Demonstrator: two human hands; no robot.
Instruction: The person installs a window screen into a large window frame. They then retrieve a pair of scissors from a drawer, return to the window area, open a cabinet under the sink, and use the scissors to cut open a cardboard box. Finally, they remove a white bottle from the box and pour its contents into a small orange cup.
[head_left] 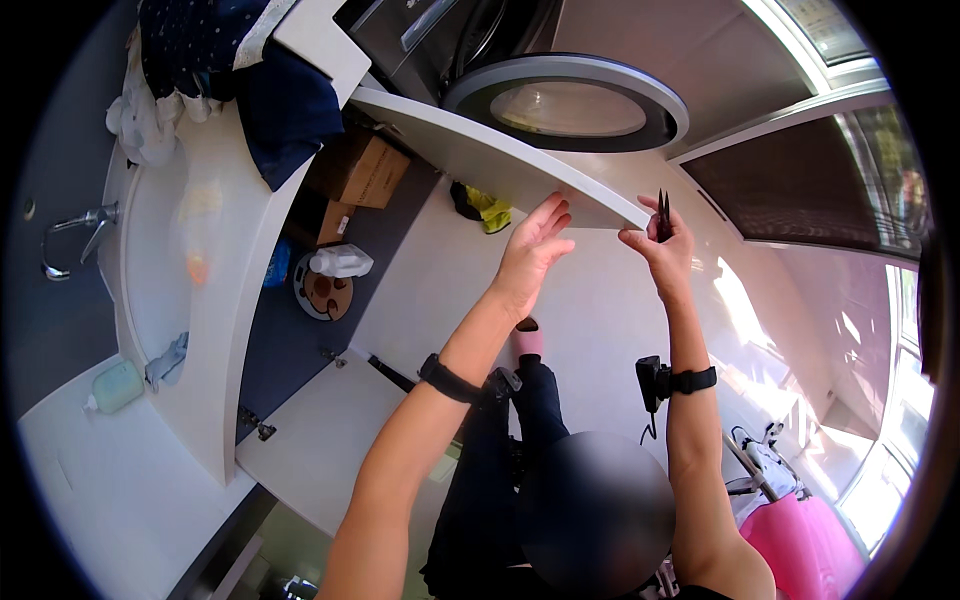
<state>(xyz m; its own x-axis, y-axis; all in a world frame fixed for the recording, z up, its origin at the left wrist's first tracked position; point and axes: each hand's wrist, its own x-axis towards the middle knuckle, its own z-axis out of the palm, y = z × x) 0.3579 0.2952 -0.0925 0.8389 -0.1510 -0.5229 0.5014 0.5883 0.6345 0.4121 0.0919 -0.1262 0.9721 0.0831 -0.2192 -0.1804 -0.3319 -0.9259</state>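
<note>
An open white cabinet door (490,150) slants across the space before me, its free corner between my two hands. My left hand (533,255) has its fingers stretched out and its fingertips at the door's lower edge; nothing is held in it. At the door's outer corner, my right hand (668,255) grips a dark tool (664,215) with two slim pointed tips facing away from me. Its handle is hidden in the palm, so the exact kind cannot be told. My right thumb lies at the door corner.
Left, the open cabinet holds cardboard boxes (362,172), a clear plastic container (341,261) and a round bear-patterned item (324,288). Another open door (330,440) lies nearer me. Beyond stands a washing machine with its round door (570,105) open. A yellow-black cloth (487,208) lies on the floor.
</note>
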